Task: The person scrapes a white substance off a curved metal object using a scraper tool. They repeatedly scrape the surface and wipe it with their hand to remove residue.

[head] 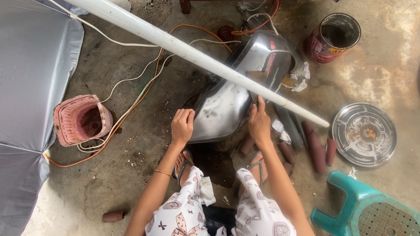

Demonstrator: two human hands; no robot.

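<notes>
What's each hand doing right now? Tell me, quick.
Left hand: fingers curled, pressing on the metal tank; nothing visibly held.
Right hand: flat against the tank's edge; grip cannot be told.

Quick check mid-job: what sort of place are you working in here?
Likely an informal repair workshop on a stained concrete floor: both hands rest on a bare metal fuel tank, with sandpaper rolls and a rusty paint can nearby.

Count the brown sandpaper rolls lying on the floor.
5 clearly in view: one at lower left, one beside the right hand, one by the right foot, two near the round metal cover. Others may be hidden.
</notes>
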